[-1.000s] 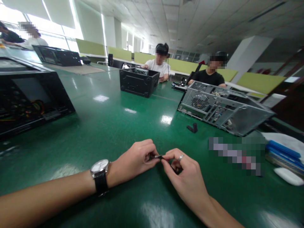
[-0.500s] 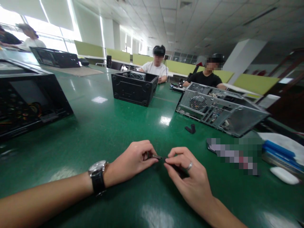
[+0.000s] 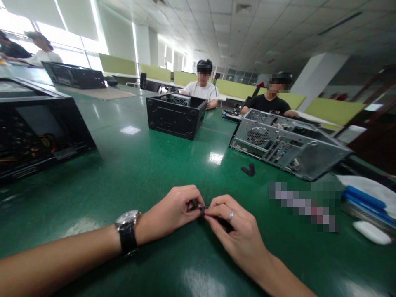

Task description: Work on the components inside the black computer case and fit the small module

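Observation:
Over the green table (image 3: 148, 173), my left hand (image 3: 177, 205), with a watch on its wrist, pinches a small slim metal piece (image 3: 200, 205) between thumb and fingers. Close against it, my right hand (image 3: 236, 220), wearing a ring, has thumb and fingertips closed on a small dark piece (image 3: 203, 210). The two pieces meet between my fingertips and seem to touch. Most of each lies hidden behind the fingers, so their exact kind cannot be made out. A black bent strip (image 3: 248, 169) rests on the table beyond my right hand.
A silver computer case (image 3: 287, 142) lies at right, a black one (image 3: 175, 115) ahead, another black one (image 3: 43, 128) at left. Blurred-out flat object (image 3: 305, 206), blue item (image 3: 365, 198) and white rounded object (image 3: 371, 232) sit at right. Two people (image 3: 202, 88) work opposite.
My right hand has moved left, closing the gap, and its dark piece now meets the metal piece. My left hand has hardly moved.

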Motion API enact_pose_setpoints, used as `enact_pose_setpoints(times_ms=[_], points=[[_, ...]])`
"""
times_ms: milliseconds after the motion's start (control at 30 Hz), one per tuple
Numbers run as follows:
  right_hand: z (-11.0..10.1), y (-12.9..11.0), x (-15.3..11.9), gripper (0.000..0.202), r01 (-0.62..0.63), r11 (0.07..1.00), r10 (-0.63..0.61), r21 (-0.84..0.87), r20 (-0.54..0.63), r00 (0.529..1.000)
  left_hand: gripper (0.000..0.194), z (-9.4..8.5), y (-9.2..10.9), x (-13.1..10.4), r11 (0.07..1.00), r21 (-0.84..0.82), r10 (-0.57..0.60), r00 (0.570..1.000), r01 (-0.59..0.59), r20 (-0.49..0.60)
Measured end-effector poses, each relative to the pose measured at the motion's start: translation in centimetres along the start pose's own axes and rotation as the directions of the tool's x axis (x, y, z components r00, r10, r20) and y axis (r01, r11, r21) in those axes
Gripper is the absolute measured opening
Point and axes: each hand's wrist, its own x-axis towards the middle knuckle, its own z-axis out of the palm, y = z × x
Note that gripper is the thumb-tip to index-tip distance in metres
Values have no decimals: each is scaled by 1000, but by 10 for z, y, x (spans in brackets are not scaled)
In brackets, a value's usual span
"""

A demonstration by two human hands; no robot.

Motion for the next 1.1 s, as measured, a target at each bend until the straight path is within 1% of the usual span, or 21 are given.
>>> enact_pose_setpoints(times_ms=[200,367,500,633,767,867,967,1033,1067,1100], points=[[-7,0,-5,14,-33,999,33,-30,5,999,6,0,-3,1,1000,2,-16,1000,16,-4],[-1,-4,0,14,24,1000,-25,-17,-40,999,7,3,-6,0,1000,-13,-4,1000,4,7],[0,-4,0,13,40,999,-40,-22,-32,999,4,3,-7,-1,1000,-9,-21,1000,21,-3],[-1,1,-4,13,88,995,-91,-46,-53,994,4,3,-8,-1,999,-23,-31,1000,31,7],[5,2,-3,13,96,995,-97,-33,-37,995,8,5,-8,-1,999,-20,-39,999,39,-9],[4,5,-3,12,40,999,-40,-33,-17,999,3,5,-9,-2,998,-25,-57,998,57,-13],[-10,14,-9,13,-100,990,100,-102,-1,995,5,2,-9,-1,994,-65,-93,996,92,-4],[-21,19,-12,12,-172,960,167,-220,-41,985,6,0,-10,1,990,-97,-105,995,104,0],[-25,21,-12,8,-188,936,173,-297,-77,982,7,0,-10,2,988,-114,-108,994,107,-3],[-28,20,-11,10,-197,910,166,-366,-114,979,10,2,-10,2,984,-137,-116,993,114,-10]])
